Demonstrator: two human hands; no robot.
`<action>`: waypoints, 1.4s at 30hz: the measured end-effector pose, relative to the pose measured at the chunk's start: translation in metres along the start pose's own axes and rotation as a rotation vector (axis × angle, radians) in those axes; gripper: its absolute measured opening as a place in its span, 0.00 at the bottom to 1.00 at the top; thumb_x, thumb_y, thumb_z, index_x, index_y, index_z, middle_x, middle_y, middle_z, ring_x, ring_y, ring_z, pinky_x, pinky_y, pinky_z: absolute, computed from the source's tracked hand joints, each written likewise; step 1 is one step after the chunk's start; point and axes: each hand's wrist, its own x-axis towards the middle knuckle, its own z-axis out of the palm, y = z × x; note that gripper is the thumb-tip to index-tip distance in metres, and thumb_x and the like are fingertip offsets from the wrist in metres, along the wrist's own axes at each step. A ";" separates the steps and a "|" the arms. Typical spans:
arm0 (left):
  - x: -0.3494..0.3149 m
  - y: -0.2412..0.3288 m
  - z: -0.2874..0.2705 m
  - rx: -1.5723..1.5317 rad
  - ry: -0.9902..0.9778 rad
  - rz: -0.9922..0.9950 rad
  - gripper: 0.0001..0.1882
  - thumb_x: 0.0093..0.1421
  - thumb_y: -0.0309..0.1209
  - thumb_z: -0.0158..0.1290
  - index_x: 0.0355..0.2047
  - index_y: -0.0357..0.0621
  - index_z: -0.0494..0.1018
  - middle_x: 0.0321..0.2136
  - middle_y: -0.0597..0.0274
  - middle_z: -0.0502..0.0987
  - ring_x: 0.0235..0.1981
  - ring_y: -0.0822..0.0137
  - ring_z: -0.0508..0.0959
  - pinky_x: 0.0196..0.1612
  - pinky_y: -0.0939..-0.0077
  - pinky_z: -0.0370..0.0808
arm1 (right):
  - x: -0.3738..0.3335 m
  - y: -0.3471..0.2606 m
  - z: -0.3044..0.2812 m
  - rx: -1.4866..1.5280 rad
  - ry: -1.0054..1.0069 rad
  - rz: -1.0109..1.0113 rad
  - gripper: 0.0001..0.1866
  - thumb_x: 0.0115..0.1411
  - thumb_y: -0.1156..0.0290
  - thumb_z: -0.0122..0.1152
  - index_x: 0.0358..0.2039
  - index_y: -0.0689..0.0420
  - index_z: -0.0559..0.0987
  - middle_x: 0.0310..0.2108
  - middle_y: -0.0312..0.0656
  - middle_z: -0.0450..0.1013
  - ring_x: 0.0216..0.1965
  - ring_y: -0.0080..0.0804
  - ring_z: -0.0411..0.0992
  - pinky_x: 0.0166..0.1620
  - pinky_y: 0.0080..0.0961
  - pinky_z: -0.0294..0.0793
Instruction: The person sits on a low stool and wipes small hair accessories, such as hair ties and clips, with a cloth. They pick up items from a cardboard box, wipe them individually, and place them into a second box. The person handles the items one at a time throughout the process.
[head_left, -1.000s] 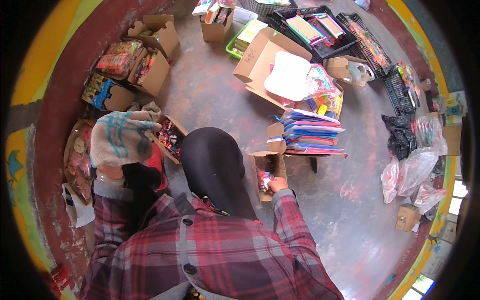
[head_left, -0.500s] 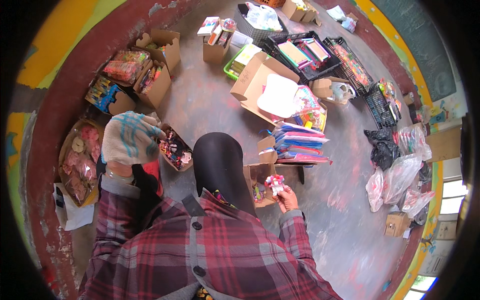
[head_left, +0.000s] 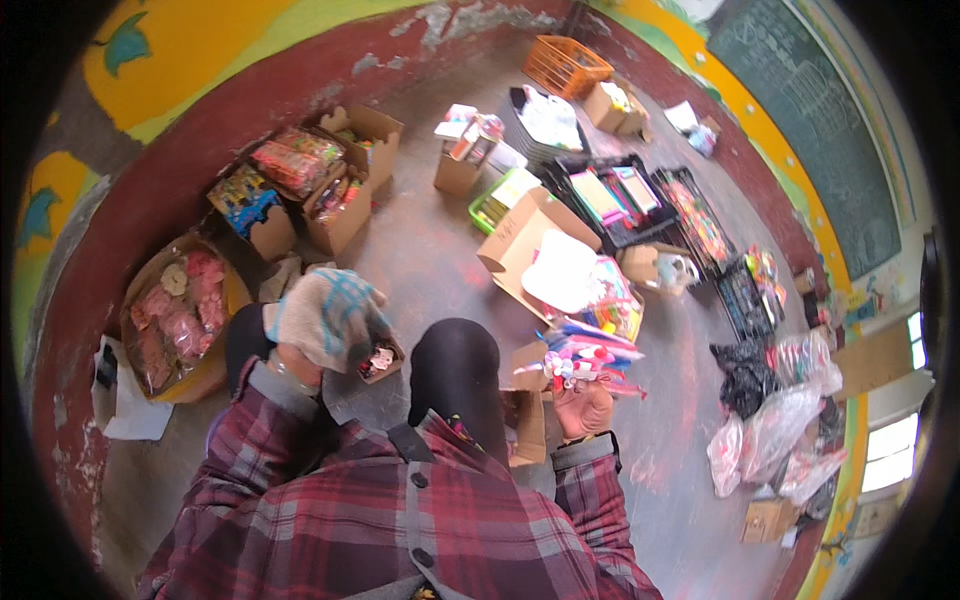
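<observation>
Head view, right hand [head_left: 583, 408]: fingertips grasping the trinket; finger placement partly hidden.
Trinket [head_left: 566, 370]: white, red, purple bits; held up just past the small box's [head_left: 530, 430] upper right corner, in front of the folders' [head_left: 618, 350] lower left edge; touching the folders or not, cannot tell.
Left hand [head_left: 297, 363]: mostly under the cloth [head_left: 325, 312]; fingers hidden, cannot tell if clenched or loose.
Cloth: beige, blue stripes; hangs beside the left box's [head_left: 396, 368] upper left edge, partly blocking it; contact unclear.
Drop risk: trinket seems held by little of its surface; a loose pinch could let it fall to the floor [head_left: 660, 450] or back over the box rim.
Snag risk: its fiddly parts could catch a folder edge if the hand swings that way, maybe pulling the stack askew.
Bump risk: knee [head_left: 455, 360] sits near the small box's left edge; a leg shift might shove or tip it.
Drag risk: lowering the cloth could sweep small items off the left box's edge.
</observation>
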 end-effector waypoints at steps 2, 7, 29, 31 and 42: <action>-0.005 0.006 0.005 0.302 -0.151 0.169 0.05 0.47 0.22 0.50 0.26 0.36 0.73 0.28 0.56 0.76 0.31 0.64 0.76 0.37 0.74 0.72 | 0.017 0.014 0.032 -0.067 -0.074 0.051 0.21 0.47 0.82 0.55 0.45 0.56 0.70 0.44 0.45 0.70 0.45 0.40 0.72 0.47 0.40 0.74; -0.011 -0.028 -0.009 1.085 -0.126 0.465 0.10 0.52 0.32 0.52 0.35 0.44 0.72 0.35 0.61 0.75 0.37 0.66 0.74 0.44 0.70 0.69 | 0.051 0.069 0.094 -0.105 -0.231 0.177 0.18 0.51 0.76 0.54 0.45 0.62 0.68 0.41 0.48 0.70 0.43 0.41 0.71 0.46 0.42 0.72; -0.038 -0.030 -0.021 0.333 -0.040 0.327 0.17 0.65 0.36 0.40 0.50 0.41 0.65 0.50 0.56 0.69 0.49 0.64 0.71 0.53 0.69 0.68 | 0.079 0.177 0.137 -0.839 -0.547 0.020 0.17 0.45 0.89 0.49 0.36 0.64 0.78 0.46 0.47 0.73 0.60 0.42 0.59 0.62 0.41 0.51; -0.036 -0.033 -0.020 0.358 -0.062 0.323 0.17 0.62 0.35 0.43 0.49 0.42 0.66 0.47 0.57 0.70 0.47 0.64 0.71 0.52 0.69 0.67 | 0.082 0.175 0.131 -0.850 -0.575 0.019 0.18 0.43 0.89 0.48 0.36 0.65 0.79 0.47 0.47 0.72 0.60 0.42 0.59 0.62 0.41 0.51; -0.030 -0.032 -0.024 -0.126 -0.265 0.385 0.14 0.58 0.29 0.47 0.45 0.41 0.67 0.43 0.56 0.71 0.44 0.62 0.71 0.48 0.69 0.68 | 0.072 0.161 0.138 -1.161 -0.575 -0.025 0.10 0.57 0.79 0.56 0.40 0.63 0.78 0.34 0.40 0.76 0.34 0.26 0.74 0.39 0.16 0.71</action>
